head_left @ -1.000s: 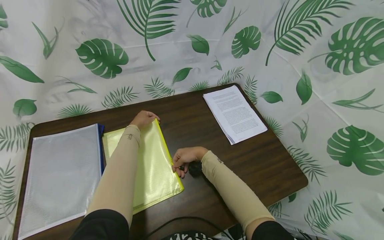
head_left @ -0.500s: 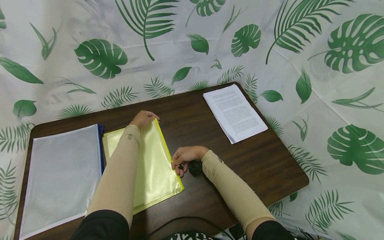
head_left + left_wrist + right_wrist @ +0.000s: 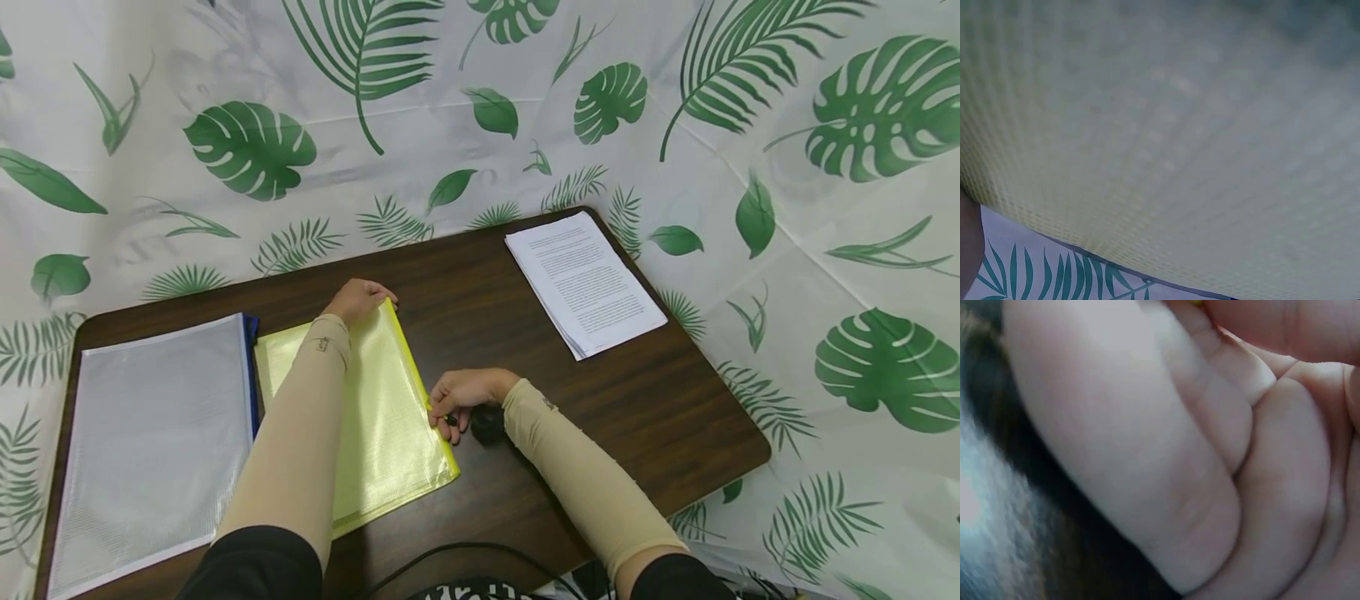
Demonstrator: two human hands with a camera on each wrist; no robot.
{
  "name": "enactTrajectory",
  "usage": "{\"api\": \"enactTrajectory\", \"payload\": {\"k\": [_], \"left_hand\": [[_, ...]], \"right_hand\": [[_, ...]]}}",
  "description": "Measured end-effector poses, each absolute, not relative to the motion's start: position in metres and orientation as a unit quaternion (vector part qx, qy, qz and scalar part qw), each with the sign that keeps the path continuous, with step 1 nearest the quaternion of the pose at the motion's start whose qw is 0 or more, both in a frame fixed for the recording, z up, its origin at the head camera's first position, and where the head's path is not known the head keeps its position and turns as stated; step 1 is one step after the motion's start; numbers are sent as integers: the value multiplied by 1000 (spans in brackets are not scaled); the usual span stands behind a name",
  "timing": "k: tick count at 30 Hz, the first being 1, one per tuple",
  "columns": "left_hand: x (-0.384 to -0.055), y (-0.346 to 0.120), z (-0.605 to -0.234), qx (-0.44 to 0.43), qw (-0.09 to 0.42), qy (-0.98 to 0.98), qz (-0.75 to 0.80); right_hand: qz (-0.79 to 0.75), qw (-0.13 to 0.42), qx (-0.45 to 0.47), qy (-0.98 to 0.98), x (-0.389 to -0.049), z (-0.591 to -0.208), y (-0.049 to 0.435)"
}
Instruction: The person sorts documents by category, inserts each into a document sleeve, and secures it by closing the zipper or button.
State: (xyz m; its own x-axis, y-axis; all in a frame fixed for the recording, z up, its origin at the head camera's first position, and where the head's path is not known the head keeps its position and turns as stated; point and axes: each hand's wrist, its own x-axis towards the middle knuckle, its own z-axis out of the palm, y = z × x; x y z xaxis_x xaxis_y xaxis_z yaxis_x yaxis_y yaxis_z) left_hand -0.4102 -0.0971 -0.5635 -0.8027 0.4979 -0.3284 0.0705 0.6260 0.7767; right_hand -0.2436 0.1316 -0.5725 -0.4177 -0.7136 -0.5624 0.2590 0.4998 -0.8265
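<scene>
A yellow mesh zipper pouch lies on the table in the head view, its bright yellow zipper edge facing right. My left hand pinches the pouch's far right corner. Lower down the same edge, my right hand pinches the zipper with thumb and curled fingers; the zipper pull is mostly hidden by them. Blurred pouch mesh fills most of the left wrist view. Curled fingers take up the right wrist view, with a speck of yellow at its top.
A clear mesh pouch with a blue zipper edge lies to the left. A stack of printed paper sits at the far right of the dark wooden table. A black cable runs along the near side.
</scene>
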Motion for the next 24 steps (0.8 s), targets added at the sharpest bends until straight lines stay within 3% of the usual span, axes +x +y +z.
{"api": "enactTrajectory", "payload": {"k": [8,24], "left_hand": [[-409,-94,-559,158,276,855,410],[-403,-95,-559,149,273,853,418]], "right_hand": [[-438,540,-184,695,-229,-569,132],[-446,521,-194,701,-226,-575,135]]}}
